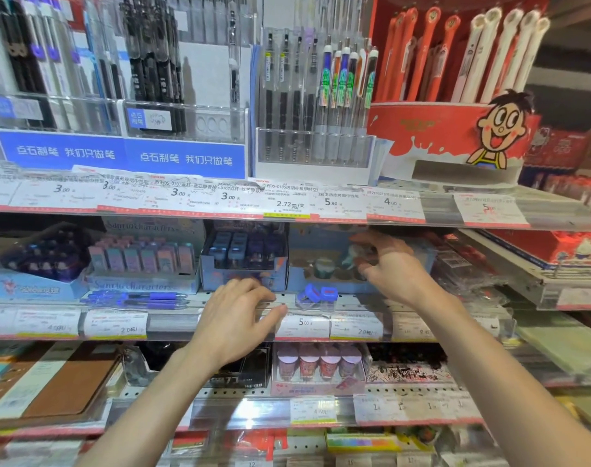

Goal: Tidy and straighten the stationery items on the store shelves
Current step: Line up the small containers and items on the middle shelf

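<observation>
Reaching into the middle shelf (172, 306), both hands work at its front edge. Left hand (235, 320): palm down, fingers loosely spread and only slightly bent, fingertips over the shelf lip just in front of a blue display box (243, 261) of small erasers; it holds nothing. Right hand (393, 264): raised higher, fingers curled toward a light-blue display box (324, 261) holding small round items; image blurred there, so I cannot tell whether anything is pinched. Between the hands, 2 small blue-capped clear items (319, 294) lie loose on the shelf, tilted. To the left, several blue pens (135, 298) lie flat along the edge, in front of a pastel eraser box (142, 267). Price tags (304, 323) line the rail.
</observation>
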`<state>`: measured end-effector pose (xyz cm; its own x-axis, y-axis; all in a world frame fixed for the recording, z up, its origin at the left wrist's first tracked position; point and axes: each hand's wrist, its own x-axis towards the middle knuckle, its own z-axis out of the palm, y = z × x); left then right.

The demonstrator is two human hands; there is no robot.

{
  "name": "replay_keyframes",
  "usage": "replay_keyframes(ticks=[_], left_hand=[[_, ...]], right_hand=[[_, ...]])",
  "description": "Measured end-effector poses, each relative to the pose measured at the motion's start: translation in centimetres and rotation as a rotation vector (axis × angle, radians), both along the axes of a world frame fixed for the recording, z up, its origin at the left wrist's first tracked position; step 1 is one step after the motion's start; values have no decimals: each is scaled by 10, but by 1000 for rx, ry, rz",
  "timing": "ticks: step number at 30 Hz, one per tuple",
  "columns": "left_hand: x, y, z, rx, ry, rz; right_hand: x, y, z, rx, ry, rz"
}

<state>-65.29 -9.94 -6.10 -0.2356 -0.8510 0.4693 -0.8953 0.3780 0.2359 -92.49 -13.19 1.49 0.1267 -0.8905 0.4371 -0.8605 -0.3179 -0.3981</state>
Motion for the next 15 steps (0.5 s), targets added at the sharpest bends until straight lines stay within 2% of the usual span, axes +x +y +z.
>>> replay_keyframes(ticks=[6, 15], left_hand=[[0, -1, 0, 3, -23, 9], [0, -1, -2, 7, -16, 28]], right_hand=[[3, -5, -2, 30, 172, 59], [3, -14, 0, 77, 176, 61]])
